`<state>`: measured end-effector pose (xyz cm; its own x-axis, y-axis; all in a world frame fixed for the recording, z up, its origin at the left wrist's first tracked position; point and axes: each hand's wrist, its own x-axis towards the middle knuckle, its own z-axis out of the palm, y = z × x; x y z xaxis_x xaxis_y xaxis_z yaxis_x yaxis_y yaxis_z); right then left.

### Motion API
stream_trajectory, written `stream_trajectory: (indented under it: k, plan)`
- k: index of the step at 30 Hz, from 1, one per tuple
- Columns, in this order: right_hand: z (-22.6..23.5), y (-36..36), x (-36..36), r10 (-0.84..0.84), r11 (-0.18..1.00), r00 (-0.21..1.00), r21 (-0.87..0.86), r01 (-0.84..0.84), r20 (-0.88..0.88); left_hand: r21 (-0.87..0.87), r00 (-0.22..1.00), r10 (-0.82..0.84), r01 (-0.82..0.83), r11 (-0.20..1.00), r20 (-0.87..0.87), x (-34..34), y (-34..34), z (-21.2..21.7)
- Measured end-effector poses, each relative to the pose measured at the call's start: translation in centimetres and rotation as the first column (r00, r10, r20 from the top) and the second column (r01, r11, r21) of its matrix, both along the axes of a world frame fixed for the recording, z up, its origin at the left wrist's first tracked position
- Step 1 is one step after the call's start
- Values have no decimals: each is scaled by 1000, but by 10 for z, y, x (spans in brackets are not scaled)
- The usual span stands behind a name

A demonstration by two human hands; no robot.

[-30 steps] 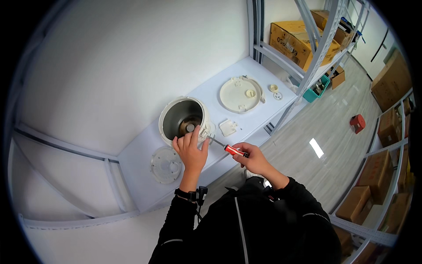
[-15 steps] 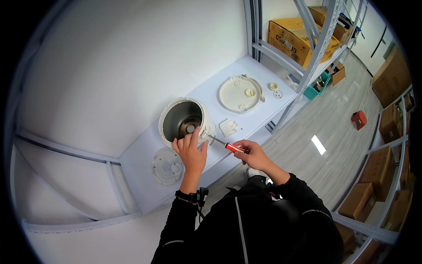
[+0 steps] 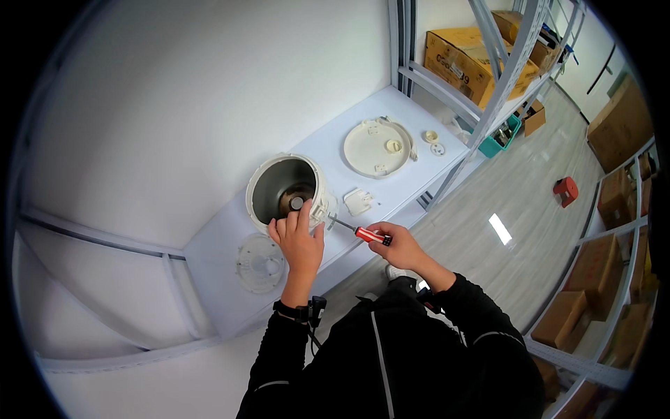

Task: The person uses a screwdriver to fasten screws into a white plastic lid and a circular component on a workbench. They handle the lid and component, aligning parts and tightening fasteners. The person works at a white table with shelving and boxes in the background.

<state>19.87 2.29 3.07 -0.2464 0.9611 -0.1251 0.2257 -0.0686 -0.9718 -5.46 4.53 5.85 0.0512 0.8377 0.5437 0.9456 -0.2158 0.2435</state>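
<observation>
A white rice cooker body (image 3: 276, 188) lies tilted on its side on the white shelf, its grey inside and round heating plate showing. My left hand (image 3: 300, 248) is closed over its near rim, fingers at the opening and thumb outside. In my right hand (image 3: 401, 246) is a screwdriver (image 3: 370, 236) with a red and black handle, gripped by the fingertips. The shaft points left to the side of the body, beside the hinge area; its tip is too small to make out. A round, translucent white cover (image 3: 259, 264) lies left of my left hand.
Farther right on the shelf (image 3: 317, 143) lie a round white lid (image 3: 370, 150), a small white plastic piece (image 3: 358, 202) and two small round parts (image 3: 431, 136). A metal upright (image 3: 508, 73) bounds the right end. Cartons (image 3: 457, 63) and a red stool (image 3: 566, 190) stand beyond.
The screwdriver handle has turned slightly in my right fingers, its black end now facing more toward me. My left hand keeps its hold on the rim. The whole view has shifted a little.
</observation>
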Motion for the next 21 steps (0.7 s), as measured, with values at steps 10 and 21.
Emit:
stream_trajectory:
  k: [10, 21]
  plan:
    - [-1, 5, -1, 10, 1000, 1000, -27, -9, 27, 17, 1000, -6, 6, 1000, 30, -4, 0, 1]
    - [-25, 6, 34, -200, 977, 964, 113, 182, 176, 29, 989, -113, 111, 993, 92, -12, -18, 36]
